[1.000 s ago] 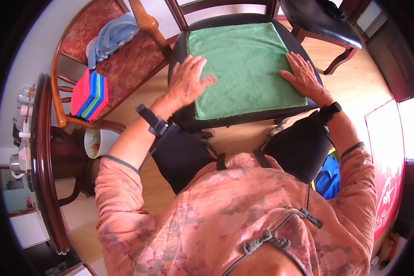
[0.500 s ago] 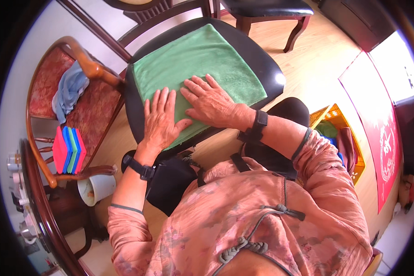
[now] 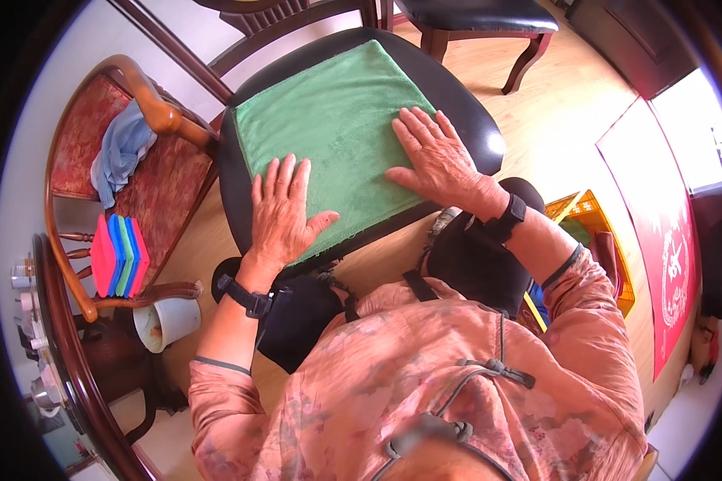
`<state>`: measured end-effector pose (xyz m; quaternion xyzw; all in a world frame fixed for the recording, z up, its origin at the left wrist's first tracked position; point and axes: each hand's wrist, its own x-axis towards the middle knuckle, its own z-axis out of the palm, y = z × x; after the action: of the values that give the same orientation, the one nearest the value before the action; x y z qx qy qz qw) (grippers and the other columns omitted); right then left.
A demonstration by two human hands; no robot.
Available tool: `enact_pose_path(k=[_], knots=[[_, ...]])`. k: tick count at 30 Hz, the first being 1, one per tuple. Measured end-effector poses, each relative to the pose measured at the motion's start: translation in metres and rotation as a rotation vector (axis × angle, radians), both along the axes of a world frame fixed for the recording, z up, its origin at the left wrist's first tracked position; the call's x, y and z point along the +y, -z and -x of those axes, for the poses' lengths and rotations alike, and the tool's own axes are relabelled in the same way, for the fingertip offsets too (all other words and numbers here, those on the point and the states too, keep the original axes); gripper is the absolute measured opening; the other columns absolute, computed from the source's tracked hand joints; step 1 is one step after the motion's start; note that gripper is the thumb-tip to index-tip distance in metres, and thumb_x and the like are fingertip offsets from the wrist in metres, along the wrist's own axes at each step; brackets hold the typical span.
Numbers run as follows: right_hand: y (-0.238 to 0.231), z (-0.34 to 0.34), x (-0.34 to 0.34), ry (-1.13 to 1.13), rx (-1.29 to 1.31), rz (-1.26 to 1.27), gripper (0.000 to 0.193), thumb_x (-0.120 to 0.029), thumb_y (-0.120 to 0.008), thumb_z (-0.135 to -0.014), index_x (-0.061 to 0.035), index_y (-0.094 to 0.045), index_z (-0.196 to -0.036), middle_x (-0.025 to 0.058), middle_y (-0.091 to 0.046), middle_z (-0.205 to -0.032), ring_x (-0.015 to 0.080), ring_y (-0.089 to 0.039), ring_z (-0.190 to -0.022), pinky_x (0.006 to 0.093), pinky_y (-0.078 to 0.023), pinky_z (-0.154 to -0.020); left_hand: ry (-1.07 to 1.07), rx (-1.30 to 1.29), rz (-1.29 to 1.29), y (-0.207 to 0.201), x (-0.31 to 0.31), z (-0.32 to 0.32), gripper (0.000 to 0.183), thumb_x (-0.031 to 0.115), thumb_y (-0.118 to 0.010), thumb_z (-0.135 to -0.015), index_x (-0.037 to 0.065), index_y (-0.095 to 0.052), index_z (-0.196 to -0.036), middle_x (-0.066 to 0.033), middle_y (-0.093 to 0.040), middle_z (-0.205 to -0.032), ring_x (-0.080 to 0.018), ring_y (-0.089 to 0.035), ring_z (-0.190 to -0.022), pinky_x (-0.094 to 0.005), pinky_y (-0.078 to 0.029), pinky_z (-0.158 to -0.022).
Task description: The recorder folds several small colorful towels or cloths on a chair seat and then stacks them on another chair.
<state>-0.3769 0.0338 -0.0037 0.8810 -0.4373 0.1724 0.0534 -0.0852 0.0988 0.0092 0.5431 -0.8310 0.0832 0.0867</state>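
A green cloth [image 3: 345,120] lies spread out on the black padded seat [image 3: 477,132] of a chair in front of me. On its near left part my left hand [image 3: 282,210] rests flat, fingers pointing away and thumb stretched to the right. My right hand [image 3: 440,160] lies on the right part of the cloth, fingers extended, its thumb pointing left. Both hands are open, palms down, and grip nothing. The cloth is mostly smooth, with faint wrinkles between the hands.
To the left, a wooden armchair [image 3: 164,120] holds a crumpled blue cloth [image 3: 124,152] and several coloured foam-like pads [image 3: 120,256]. Below it is a white bucket [image 3: 168,322]. An orange crate [image 3: 627,280] stands at the right. Another black chair [image 3: 477,18] is at the back.
My right hand has slid to the right across the cloth, from beside the left hand to the right part. My left hand has stayed almost in place.
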Motion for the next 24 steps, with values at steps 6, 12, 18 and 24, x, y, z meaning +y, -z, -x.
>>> enact_pose_path(k=[6,12,18,24], knots=[[-0.002,0.001,-0.002,-0.054,-0.020,-0.031,0.083,-0.059,-0.049,-0.090,0.0049,-0.037,-0.141,0.0244,-0.034,-0.148,0.0365,-0.027,-0.141,0.0487,-0.015,-0.117,-0.033,0.003,0.025,0.002,0.001,-0.004,0.093,0.072,-0.043,-0.085,0.002,-0.034,-0.145,-0.0232,-0.035,-0.147,-0.0418,-0.031,-0.137,-0.0551,-0.021,-0.112],[-0.016,0.017,0.000,0.051,0.071,-0.230,0.089,-0.058,-0.054,-0.088,0.0100,-0.032,-0.141,0.0289,-0.029,-0.149,0.0384,-0.022,-0.143,0.0481,-0.014,-0.117,-0.071,0.057,0.027,0.006,0.009,-0.024,0.102,0.074,-0.044,-0.083,-0.008,-0.033,-0.142,-0.0302,-0.035,-0.144,-0.0448,-0.031,-0.136,-0.0507,-0.024,-0.113],[-0.071,-0.015,-0.023,-0.036,0.167,-0.313,0.074,-0.048,-0.059,-0.089,0.0074,-0.041,-0.135,0.0258,-0.046,-0.135,0.0395,-0.038,-0.131,0.0505,-0.028,-0.109,-0.094,0.085,-0.027,-0.014,-0.016,-0.051,0.102,0.072,-0.053,-0.079,-0.008,-0.035,-0.139,-0.0287,-0.038,-0.143,-0.0422,-0.032,-0.136,-0.0517,-0.026,-0.111],[-0.042,-0.102,-0.054,-0.220,0.100,-0.159,0.070,-0.046,-0.055,-0.091,0.0035,-0.039,-0.138,0.0256,-0.038,-0.142,0.0398,-0.033,-0.136,0.0536,-0.025,-0.112,-0.069,0.000,-0.201,-0.032,-0.076,-0.030,0.102,0.073,-0.049,-0.082,-0.004,-0.028,-0.146,-0.0235,-0.027,-0.152,-0.0382,-0.023,-0.143,-0.0530,-0.019,-0.115]])
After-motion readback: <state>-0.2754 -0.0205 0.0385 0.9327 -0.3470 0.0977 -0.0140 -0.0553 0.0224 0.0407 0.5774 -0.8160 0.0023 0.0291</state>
